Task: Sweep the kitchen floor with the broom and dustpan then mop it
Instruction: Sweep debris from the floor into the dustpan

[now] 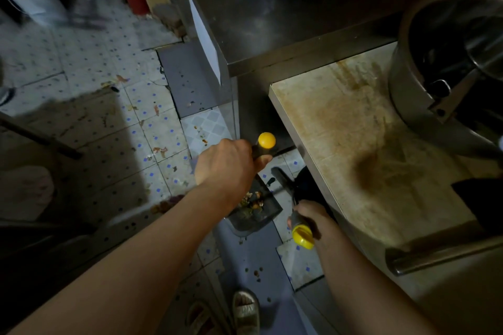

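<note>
— Looking down, why is the person wedged into that narrow strip of floor?

— Because the scraps have gathered there, between the steel cabinet and the stained counter. The tiles out in the open are littered too, so I'd say the sweeping is only partly done and the mop is a long way off.

— And the big pot on the counter?

— It just sits at the far corner, well apart from the work.

— What is the left hand doing?

— Its grip is wrapped around a dark handle with a yellow knob, which I take to be the dustpan's. The dustpan lies low at the floor just beneath that hand, mouth toward the counter, already holding a heap of food scraps.

— And the right hand?

— Its grip is clamped on the broom handle just above the yellow end cap. The dark broom head sits just beside the dustpan, probably to drag bits in from under the counter's edge.

— Anything left close by?

— A few crumbs on the grey tile near the person's sandal.
</note>
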A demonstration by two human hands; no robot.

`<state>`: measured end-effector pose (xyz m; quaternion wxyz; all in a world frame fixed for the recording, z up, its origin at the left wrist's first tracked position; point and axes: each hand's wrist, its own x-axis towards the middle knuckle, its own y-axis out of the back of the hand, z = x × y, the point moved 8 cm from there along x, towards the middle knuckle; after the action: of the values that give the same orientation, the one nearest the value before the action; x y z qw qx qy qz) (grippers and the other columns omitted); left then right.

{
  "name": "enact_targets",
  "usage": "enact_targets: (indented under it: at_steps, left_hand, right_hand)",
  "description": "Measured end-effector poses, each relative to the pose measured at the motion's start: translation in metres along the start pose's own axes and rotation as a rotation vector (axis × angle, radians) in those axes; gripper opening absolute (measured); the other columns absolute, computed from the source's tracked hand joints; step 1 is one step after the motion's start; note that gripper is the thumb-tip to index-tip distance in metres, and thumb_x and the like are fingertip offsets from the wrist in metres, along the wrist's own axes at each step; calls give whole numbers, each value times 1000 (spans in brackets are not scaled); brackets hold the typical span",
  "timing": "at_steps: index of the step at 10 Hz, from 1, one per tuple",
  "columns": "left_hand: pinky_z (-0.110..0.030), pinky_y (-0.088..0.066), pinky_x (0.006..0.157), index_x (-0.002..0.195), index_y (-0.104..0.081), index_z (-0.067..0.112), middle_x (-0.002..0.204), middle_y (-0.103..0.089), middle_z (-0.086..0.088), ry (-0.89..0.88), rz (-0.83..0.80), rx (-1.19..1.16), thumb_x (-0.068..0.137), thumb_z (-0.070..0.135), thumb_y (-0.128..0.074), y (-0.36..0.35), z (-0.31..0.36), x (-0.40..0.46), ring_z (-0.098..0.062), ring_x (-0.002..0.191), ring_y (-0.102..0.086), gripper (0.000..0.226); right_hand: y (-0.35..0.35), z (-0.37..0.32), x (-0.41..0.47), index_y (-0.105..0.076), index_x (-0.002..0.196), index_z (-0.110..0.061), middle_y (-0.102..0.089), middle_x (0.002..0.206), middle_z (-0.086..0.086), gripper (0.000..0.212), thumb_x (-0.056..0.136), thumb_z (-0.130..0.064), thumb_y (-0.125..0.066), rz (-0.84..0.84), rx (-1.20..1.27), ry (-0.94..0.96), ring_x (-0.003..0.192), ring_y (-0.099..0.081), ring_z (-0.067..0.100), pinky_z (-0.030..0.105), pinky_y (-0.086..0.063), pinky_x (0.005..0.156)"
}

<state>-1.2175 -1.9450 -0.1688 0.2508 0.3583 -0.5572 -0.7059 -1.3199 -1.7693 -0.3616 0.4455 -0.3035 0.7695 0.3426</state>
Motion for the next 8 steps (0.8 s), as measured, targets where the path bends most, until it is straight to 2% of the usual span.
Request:
enact_targets:
  at_steps: [1,2,3,4,5,6,7,8]
  left_hand:
    - [-31,-38,63,102,-60,19,85,-55,-5,15,-5,10,89,66,-35,1,1,3,-24,87,-61,55]
    - [-31,-38,63,101,-60,19,82,-52,-3,11,-14,16,89,66,-34,0,2,1,-24,87,-60,54]
    - [-31,-37,64,102,-60,19,90,-59,-5,16,-25,12,89,65,-35,0,4,-2,-24,89,-61,54]
    - [-31,-37,64,101,-59,18,83,-53,-3,27,-35,-1,89,65,-36,0,2,-8,-22,84,-58,54]
    - [-31,-41,65,100,-58,19,79,-48,-1,51,-40,-36,88,65,-37,-2,-7,-15,-23,85,-60,53]
    - [-31,-43,66,99,-59,20,77,-50,0,54,-37,-56,88,66,-37,-2,-13,-21,-20,75,-53,52]
    - [-31,-40,64,98,-59,20,77,-49,0,56,-43,-55,88,66,-37,-1,-16,-26,-18,73,-50,52]
    - [-31,-41,65,101,-60,21,87,-58,-4,53,-46,-29,88,66,-36,-5,-17,-30,-22,81,-57,53]
  right_hand:
    - [-9,6,-13,-53,121,-5,-49,81,7,28,101,-13,-35,-79,110,-79,59,-43,13,20,-47,57]
    - [-3,12,-11,-45,83,-9,-37,63,7,24,103,-19,-34,-148,-76,-43,37,-38,17,13,-36,32]
    - [-2,25,-21,-40,70,-10,-39,43,5,36,103,-22,-33,-263,10,-166,23,-34,14,11,-32,31]
    - [-2,34,-40,-37,67,-12,-39,38,3,39,103,-22,-31,-298,63,-216,23,-34,13,9,-28,30]
    - [9,36,-56,-43,74,-11,-50,59,4,26,99,-16,-41,-179,19,-113,43,-48,12,11,-36,31]
    - [20,30,-54,-45,74,-12,-49,71,4,23,97,-12,-42,-95,-7,-35,55,-49,12,12,-40,34]
    - [26,24,-42,-38,70,-8,-40,57,9,28,97,-7,-37,-30,84,-72,30,-42,14,9,-32,32]
    - [30,17,-38,-41,66,-9,-45,44,8,32,97,0,-37,-3,57,-5,32,-41,14,8,-33,35]
